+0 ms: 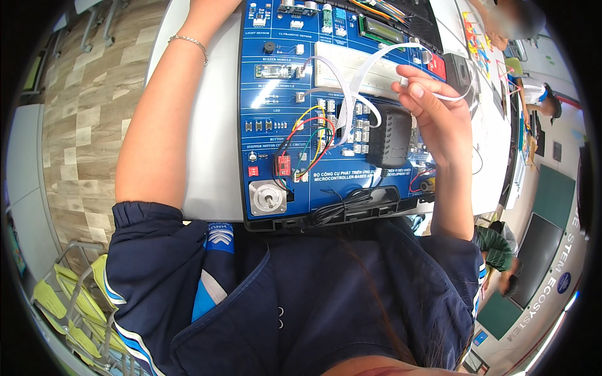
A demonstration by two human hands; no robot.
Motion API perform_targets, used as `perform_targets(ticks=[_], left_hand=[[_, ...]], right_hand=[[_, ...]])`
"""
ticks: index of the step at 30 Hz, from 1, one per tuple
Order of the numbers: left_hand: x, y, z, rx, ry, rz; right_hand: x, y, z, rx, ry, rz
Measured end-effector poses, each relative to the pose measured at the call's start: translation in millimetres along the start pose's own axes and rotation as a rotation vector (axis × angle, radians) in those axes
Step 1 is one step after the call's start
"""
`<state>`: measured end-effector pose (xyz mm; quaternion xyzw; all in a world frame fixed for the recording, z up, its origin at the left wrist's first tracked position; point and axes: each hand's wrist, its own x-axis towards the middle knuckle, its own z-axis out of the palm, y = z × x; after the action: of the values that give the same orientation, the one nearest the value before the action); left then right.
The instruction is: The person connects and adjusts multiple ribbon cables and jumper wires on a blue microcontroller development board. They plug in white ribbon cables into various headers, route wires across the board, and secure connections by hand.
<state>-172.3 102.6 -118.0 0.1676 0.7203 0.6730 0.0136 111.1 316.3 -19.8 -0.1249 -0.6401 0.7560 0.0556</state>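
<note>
My right hand [433,103] is over the right part of a blue electronics training board [263,106]. Thumb and fingers pinch the small white plug of a ribbon cable [354,84], whose loops cross the white breadboard [326,59]. Another stretch of white cable trails out past the right side of that hand. My left hand [216,7] lies at the top edge of the picture, beside the board's far left corner, and its fingers are out of sight. Under the right hand sits a black power adapter [390,136].
Coloured jumper wires [307,141] arch over the board's lower left, above a stepper motor [268,197]. A bundled black cord [332,210] lies along the case's near edge. The white table [216,125] extends leftward. Green chairs [78,307] and other people [498,254] are farther off.
</note>
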Motion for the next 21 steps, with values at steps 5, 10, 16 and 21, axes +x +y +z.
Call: perform_targets(ticks=[5,10,16,21], left_hand=[[-1.0,1.0,2.3,0.004,0.004,0.009],[-1.5,4.2,-1.1,-0.023,0.008,-0.004],[2.8,-4.0,1.8,-0.083,-0.022,0.001],[1.2,-0.8,2.2,-0.067,-0.009,-0.001]], right_hand=[[-1.9,3.2,-7.6,-0.011,0.082,0.018],[0.4,1.5,-3.0,-0.076,-0.014,-0.070],[-7.0,-7.0,12.1,-0.533,0.037,-0.103],[-10.5,-16.5,31.0,-0.905,-0.040,-0.211]])
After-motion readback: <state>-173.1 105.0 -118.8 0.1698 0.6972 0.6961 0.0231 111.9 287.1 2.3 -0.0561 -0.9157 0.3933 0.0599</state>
